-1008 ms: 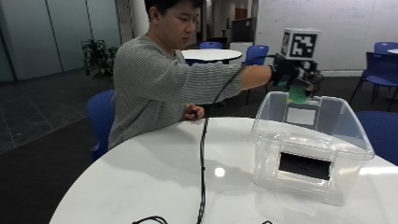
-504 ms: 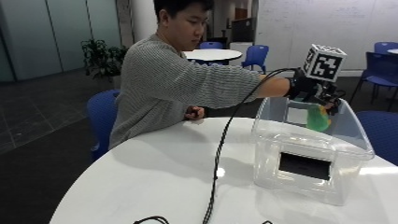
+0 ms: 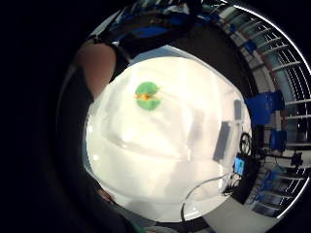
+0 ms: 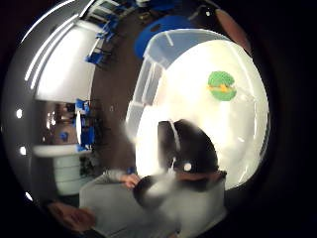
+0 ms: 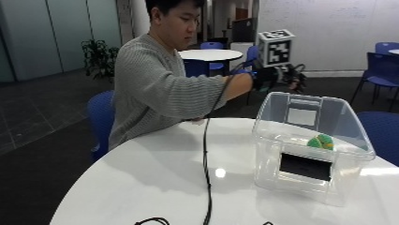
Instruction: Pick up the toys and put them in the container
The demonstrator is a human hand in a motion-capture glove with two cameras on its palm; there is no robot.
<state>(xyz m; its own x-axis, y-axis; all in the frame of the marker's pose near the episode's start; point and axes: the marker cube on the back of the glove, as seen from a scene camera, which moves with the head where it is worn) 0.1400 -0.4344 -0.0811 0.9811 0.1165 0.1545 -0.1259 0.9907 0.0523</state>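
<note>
Green toy (image 5: 320, 141) lies inside the clear container (image 5: 274, 140) near the table's (image 5: 156, 183) edge; the gloved right hand (image 5: 284, 77) hovers above, finger position unclear. A careless withdrawal could clip the rim.

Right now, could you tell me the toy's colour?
Green with an orange band, clearest in the little-finger palm view.

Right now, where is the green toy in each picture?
Outside view: the green toy lies inside the clear container, near its far right wall.
Little finger side palm view: the toy lies on the container's pale floor.
Thumb side palm view: the toy lies on the same floor, beside the container's wall.
Shared landmark: the clear container.
</note>
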